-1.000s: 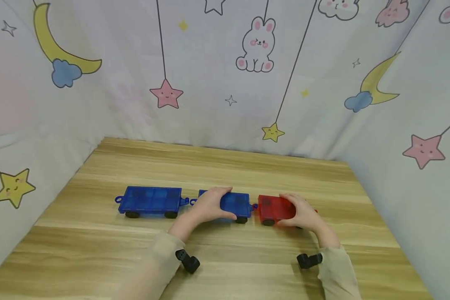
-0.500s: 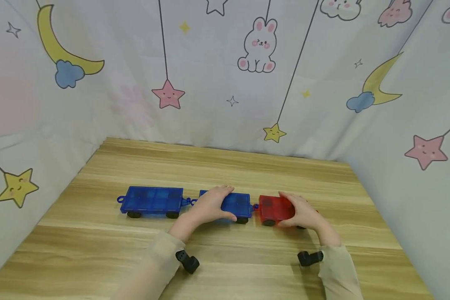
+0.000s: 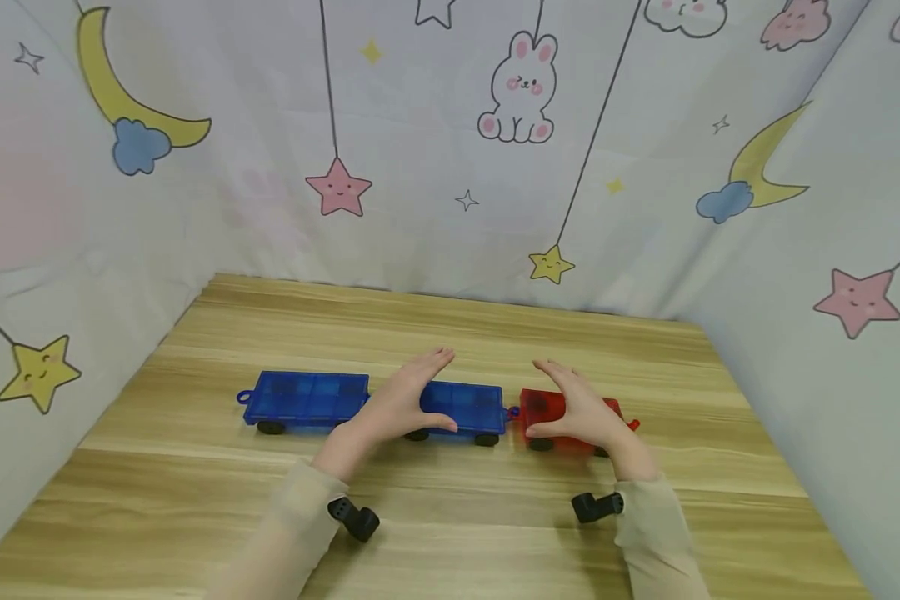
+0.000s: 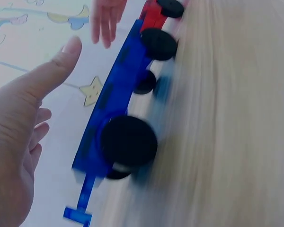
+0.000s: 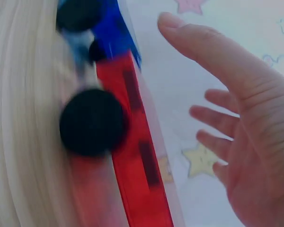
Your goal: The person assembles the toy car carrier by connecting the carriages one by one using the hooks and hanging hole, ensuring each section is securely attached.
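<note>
Three translucent toy train cars with black wheels stand in a row on the wooden table. My left hand (image 3: 393, 407) is raised over the middle blue car (image 3: 468, 404), thumb and fingers spread. A gap shows between that hand and the blue car (image 4: 111, 90) in the left wrist view. Over the red car (image 3: 542, 404) hovers my right hand (image 3: 588, 415), its fingers parted and holding nothing. The right wrist view shows the red car (image 5: 137, 142) apart from the thumb and fingers. A coupling (image 3: 513, 412) joins red to blue.
At the row's left end is a longer blue car (image 3: 307, 396) with a ring at its outer end. Its link to the middle car is hidden behind the left hand. A patterned white cloth (image 3: 435, 233) surrounds the wooden table (image 3: 480, 533) at the back and sides.
Both hands have let go of the cars and lifted off them. Each has shifted somewhat left in the head view. The cars stay in their row, with the view slightly shifted.
</note>
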The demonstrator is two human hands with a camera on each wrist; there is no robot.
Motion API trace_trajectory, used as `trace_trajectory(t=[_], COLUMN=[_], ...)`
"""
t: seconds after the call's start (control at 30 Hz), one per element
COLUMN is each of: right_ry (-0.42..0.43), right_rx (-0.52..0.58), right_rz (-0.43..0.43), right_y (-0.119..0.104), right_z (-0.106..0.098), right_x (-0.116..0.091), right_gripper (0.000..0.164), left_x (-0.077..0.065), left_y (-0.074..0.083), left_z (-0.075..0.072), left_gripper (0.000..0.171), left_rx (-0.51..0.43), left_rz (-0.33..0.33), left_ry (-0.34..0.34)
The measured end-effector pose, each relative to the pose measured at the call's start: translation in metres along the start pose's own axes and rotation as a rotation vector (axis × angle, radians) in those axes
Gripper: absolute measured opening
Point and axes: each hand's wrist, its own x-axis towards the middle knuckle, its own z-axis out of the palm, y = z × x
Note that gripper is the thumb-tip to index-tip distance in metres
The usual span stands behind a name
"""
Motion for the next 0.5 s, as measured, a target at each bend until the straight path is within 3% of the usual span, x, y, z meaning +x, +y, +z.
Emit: trace_trajectory(t=[0.23,0.5], right_ry=[0.007,-0.043], right_rx=[-0.012,-0.048], right_rz=[-0.068,-0.113], right_y=[-0.025,-0.052], right_z=[0.019,0.047], right_x=[0.019,0.041], right_gripper=[0.105,0.107], left_x=[-0.016,-0.035], left_y=[-0.018,-0.034], left_z=[-0.012,-0.030], left_gripper=[0.116,0.126], left_rx=[0.020,0.045], left_rz=[-0.066,-0.141], left_ry=[0.029,0.046])
